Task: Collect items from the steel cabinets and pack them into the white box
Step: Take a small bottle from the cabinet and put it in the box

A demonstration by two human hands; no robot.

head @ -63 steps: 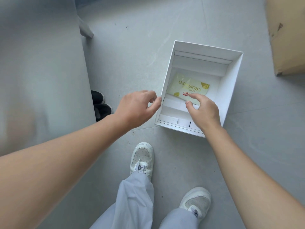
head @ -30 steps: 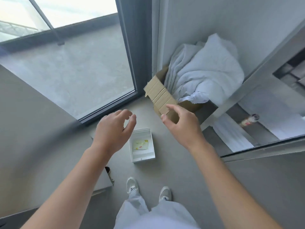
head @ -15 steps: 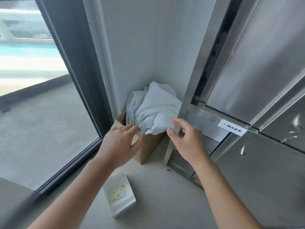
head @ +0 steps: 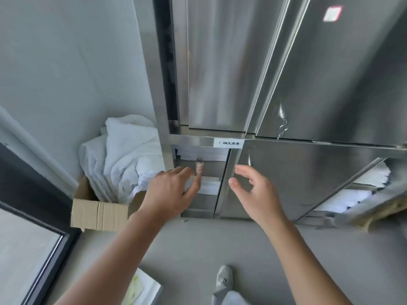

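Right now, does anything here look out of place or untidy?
Yes. A small bottle sits on the cabinet shelf between stacks of folded linen, by the left hand. White towels bulge out of the cardboard box.

Both arms bare, stretched forward from lower edge of view, hands level with each other but apart; left forearm [head: 114, 256] runs up from lower left, right forearm [head: 304, 256] from lower right; left hand [head: 174, 194] back up, fingers straight and close together, pointing forward, thumb angled out to right; right hand [head: 258, 194] turned palm toward left, fingers loosely curved, thumb spread from them, holding nothing
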